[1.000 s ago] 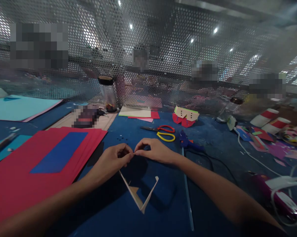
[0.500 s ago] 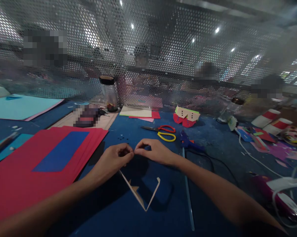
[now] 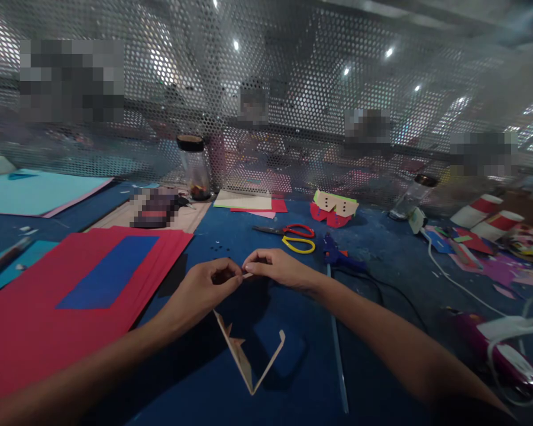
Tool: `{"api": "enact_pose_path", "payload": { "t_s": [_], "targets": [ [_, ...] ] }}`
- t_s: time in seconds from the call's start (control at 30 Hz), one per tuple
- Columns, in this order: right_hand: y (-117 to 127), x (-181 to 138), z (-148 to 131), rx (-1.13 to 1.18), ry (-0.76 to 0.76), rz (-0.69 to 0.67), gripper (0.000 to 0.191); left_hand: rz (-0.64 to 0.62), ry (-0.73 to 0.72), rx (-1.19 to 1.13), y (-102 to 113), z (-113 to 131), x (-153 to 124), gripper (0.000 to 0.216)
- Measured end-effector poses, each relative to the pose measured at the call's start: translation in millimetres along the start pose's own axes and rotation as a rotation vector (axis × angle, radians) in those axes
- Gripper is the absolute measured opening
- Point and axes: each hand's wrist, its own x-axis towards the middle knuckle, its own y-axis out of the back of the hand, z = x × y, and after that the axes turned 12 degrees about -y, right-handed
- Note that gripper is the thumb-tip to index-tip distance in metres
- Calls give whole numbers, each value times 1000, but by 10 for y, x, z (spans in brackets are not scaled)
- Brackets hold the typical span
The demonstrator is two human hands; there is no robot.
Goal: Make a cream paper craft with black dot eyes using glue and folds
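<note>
Above the blue tabletop, my left hand [image 3: 208, 287] and my right hand [image 3: 279, 267] meet at their fingertips, both closed in a pinch. A narrow pale edge shows between the fingers. Below my left hand hangs a folded cream paper piece [image 3: 242, 355], bent in a V, with small pointed cuts along one side and a turned-up end. Its upper part is hidden behind my hands. Beyond them lie scissors [image 3: 293, 232] with one red and one yellow handle. A blue glue gun [image 3: 332, 251], with a long glue stick [image 3: 338, 355], lies right of my right hand.
Red sheets [image 3: 35, 284] with a blue strip [image 3: 110, 269] cover the left. At the back stand a jar [image 3: 196, 171], a cream-and-red paper piece [image 3: 335, 207] and a tilted jar [image 3: 412, 198]. Paper scraps [image 3: 497, 266] and a corded magenta tool [image 3: 483, 337] lie right.
The lower fold of the cream paper has swung slightly down and left, and more of its cut side shows. My hands stay together, with a pale edge now visible between the fingertips.
</note>
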Motion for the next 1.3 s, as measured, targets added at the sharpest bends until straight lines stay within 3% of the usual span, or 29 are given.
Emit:
{"api": "enact_pose_path", "payload": {
  "t_s": [0.17, 0.8, 1.0, 1.3],
  "targets": [
    [-23, -5, 1, 74, -68, -40, 9, 8, 5, -25, -4, 12, -4, 28],
    [-20, -54, -35, 77, -47, -111, 17, 11, 39, -48, 1, 59, 1, 24],
    [-28, -84, -74, -33, 3, -18, 26, 23, 52, -15, 9, 27, -7, 25],
    [-128, -134, -103, -350, 199, 206, 3, 19, 51, -46, 8, -37, 8, 25]
  ]
}}
